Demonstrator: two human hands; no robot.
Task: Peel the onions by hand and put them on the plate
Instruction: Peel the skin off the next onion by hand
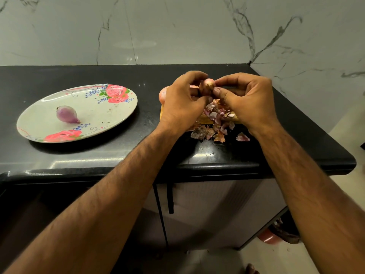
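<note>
A small onion (207,86) with brown-pink skin is held above the counter between both hands. My left hand (181,101) grips it from the left, fingers curled round it. My right hand (245,99) pinches its skin at the right side with thumb and fingertips. One peeled purple onion (67,114) lies on the oval flowered plate (110,113) at the left of the counter. Another unpeeled onion (163,94) peeks out behind my left hand.
A heap of loose onion skins (216,123) lies under my hands on a yellow board (203,119), spilling onto the black counter (150,139). The counter ends in a rounded corner (349,163) at the right. A marble wall (177,30) stands behind.
</note>
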